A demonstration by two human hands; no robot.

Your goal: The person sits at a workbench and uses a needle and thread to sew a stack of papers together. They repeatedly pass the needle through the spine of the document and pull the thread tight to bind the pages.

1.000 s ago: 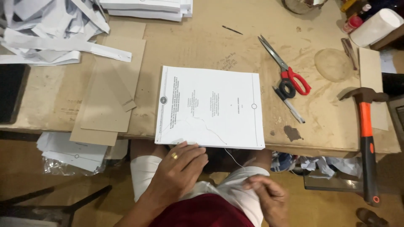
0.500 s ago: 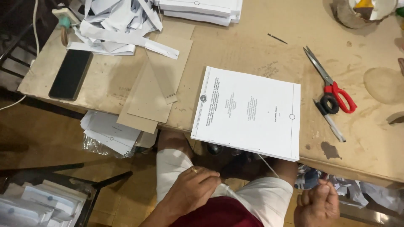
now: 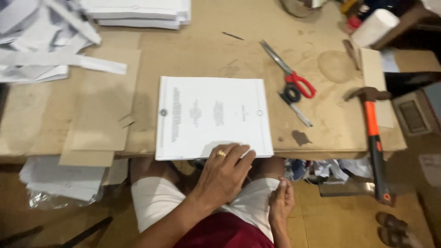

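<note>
- pressing flat, the left hand [image 3: 223, 173] lies open on the near edge of the white paper stack [image 3: 212, 117]; keep the palm spread.
- right hand [image 3: 281, 202], below, pinches something unclear at the lap, apart from the stack.

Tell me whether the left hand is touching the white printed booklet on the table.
Touching. The head view shows the left hand with its fingers laid flat over the near edge of the white booklet, no gap visible.
</note>
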